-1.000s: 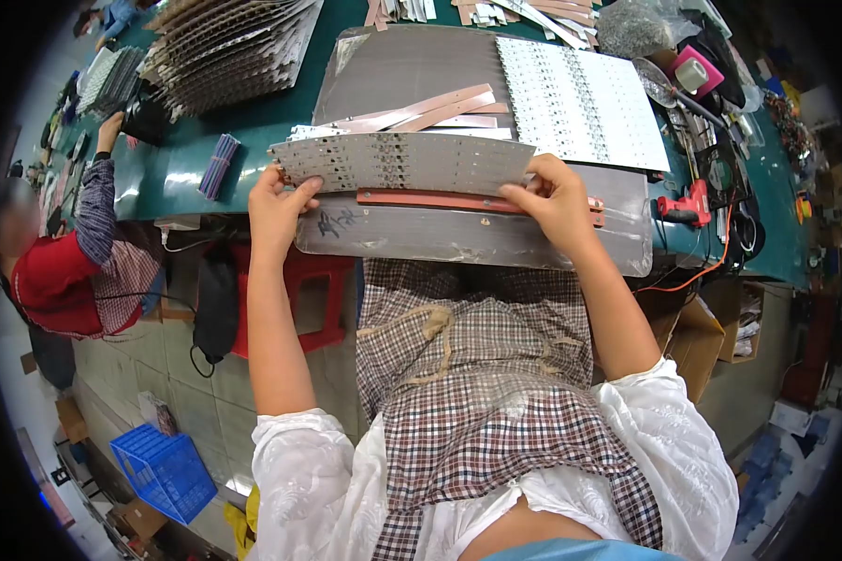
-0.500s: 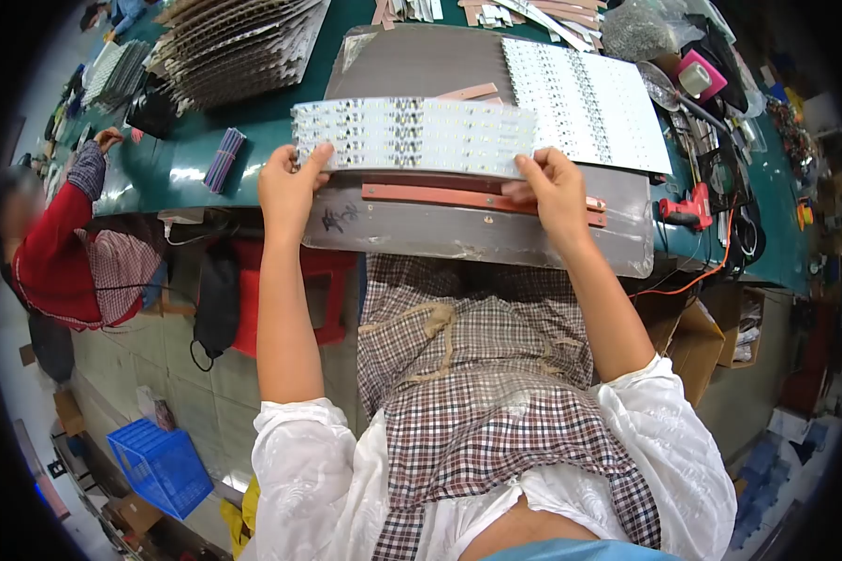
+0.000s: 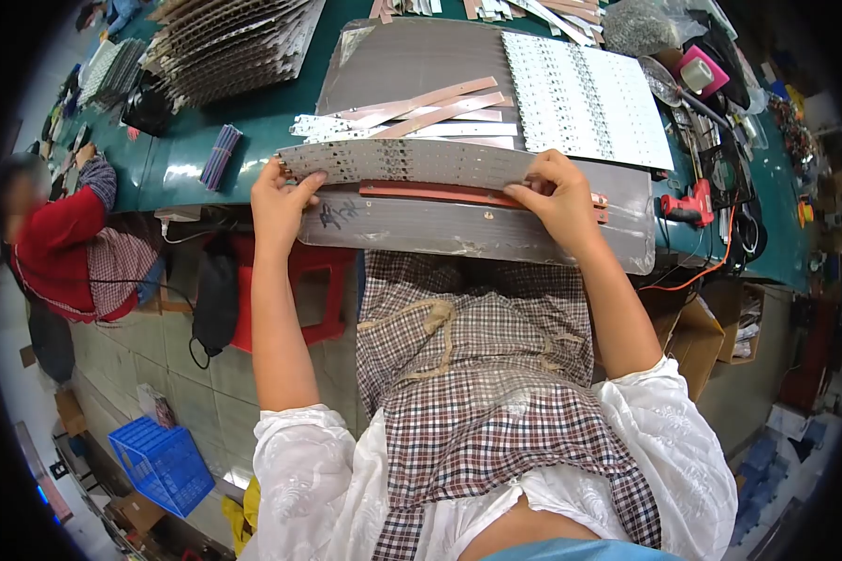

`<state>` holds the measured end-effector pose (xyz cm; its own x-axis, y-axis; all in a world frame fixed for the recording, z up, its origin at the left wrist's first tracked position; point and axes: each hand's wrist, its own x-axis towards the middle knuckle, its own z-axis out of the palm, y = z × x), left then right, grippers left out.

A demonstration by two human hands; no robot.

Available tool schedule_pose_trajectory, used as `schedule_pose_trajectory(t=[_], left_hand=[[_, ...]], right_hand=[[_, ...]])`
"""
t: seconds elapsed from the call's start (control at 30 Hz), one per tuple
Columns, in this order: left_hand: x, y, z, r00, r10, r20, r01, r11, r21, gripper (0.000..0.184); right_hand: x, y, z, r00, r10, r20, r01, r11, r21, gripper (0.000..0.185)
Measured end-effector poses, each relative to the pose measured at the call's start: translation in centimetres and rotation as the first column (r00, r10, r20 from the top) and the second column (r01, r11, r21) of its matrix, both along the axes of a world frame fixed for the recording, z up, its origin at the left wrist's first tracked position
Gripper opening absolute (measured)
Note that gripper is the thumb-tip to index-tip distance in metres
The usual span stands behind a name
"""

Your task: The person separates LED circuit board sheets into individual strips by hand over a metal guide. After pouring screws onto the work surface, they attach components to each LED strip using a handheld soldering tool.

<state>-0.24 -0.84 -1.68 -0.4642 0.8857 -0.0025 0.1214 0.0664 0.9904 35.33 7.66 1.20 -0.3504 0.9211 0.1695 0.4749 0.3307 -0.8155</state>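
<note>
A long panel [image 3: 412, 162] with rows of small parts, looking grey and slightly bowed, is held by its two ends above the dark board [image 3: 412, 229]. At its left end my left hand [image 3: 283, 201] pinches it between thumb and fingers. The right end is gripped by my right hand [image 3: 554, 192]. Just below the panel's lower edge a red-orange bar [image 3: 430, 194] lies on the board. Beyond the panel are loose white and copper-coloured strips [image 3: 440, 110]. A wide white sheet of perforated panels [image 3: 589, 103] rests on the board's right part.
A tall stack of panels [image 3: 234, 47] stands at the back left, near a bundle of thin rods [image 3: 221, 157]. At the right are a red power tool [image 3: 689, 204] and a pink roll [image 3: 702, 71]. A person in red [image 3: 65, 238] sits at the left.
Half a second ago the panel was raised with its bright white face showing; now it is tilted and lower, showing grey. The loose strips behind it are more visible. The co-worker's arm moved.
</note>
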Motion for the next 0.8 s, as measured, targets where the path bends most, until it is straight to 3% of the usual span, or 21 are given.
schedule_pose_trajectory(t=[0.03,0.13,0.17,0.27,0.33,0.37,0.47,0.5,0.57,0.6,0.8], left_hand=[[-0.2,0.1,0.0,1.0,-0.017,0.017,0.016,1.0,0.008,0.037],[-0.1,0.0,0.9,1.0,-0.016,0.019,0.018,0.998,-0.065,0.039],[0.0,0.1,1.3,1.0,-0.009,0.011,0.011,0.995,-0.103,0.039],[0.1,1.0,1.4,0.995,0.015,-0.1,-0.033,0.982,-0.187,0.042],[1.3,1.7,2.0,0.941,0.069,-0.333,-0.165,0.948,-0.272,0.043],[1.6,1.9,2.3,0.891,0.085,-0.447,-0.239,0.924,-0.3,0.044],[0.3,2.5,1.3,0.934,0.033,-0.355,-0.157,0.932,-0.327,0.047],[0.5,2.5,1.3,0.976,0.082,-0.203,-0.128,0.967,-0.222,0.039],[1.0,2.3,1.5,0.989,0.104,-0.106,-0.113,0.99,-0.086,0.037],[1.2,2.3,1.6,0.993,0.105,-0.055,-0.106,0.994,-0.017,0.037],[1.1,0.6,2.0,0.986,0.101,-0.131,-0.109,0.993,-0.051,0.031]], right_hand=[[-0.3,0.0,0.3,0.999,-0.01,-0.034,0.009,1.0,-0.024,0.016],[-1.0,0.0,0.3,0.987,-0.115,-0.109,0.07,0.933,-0.352,0.02],[-1.3,0.1,0.4,0.982,-0.136,-0.127,0.082,0.928,-0.363,0.021],[-2.0,0.0,0.6,0.969,-0.207,-0.132,0.134,0.895,-0.425,0.025],[-2.7,0.3,1.2,0.964,-0.251,-0.088,0.182,0.864,-0.469,0.025],[-2.8,0.4,1.6,0.968,-0.245,-0.062,0.188,0.862,-0.47,0.026],[-2.4,0.3,0.9,0.96,-0.248,-0.13,0.162,0.87,-0.465,0.026],[-2.6,0.5,1.0,0.942,-0.261,-0.21,0.158,0.898,-0.41,0.025],[-2.5,0.0,0.7,0.887,-0.288,-0.361,0.172,0.932,-0.32,0.024],[-2.3,-0.2,0.6,0.921,-0.264,-0.287,0.174,0.937,-0.304,0.023],[-0.1,0.5,-0.1,0.997,-0.053,0.05,0.057,0.996,-0.075,0.021]])
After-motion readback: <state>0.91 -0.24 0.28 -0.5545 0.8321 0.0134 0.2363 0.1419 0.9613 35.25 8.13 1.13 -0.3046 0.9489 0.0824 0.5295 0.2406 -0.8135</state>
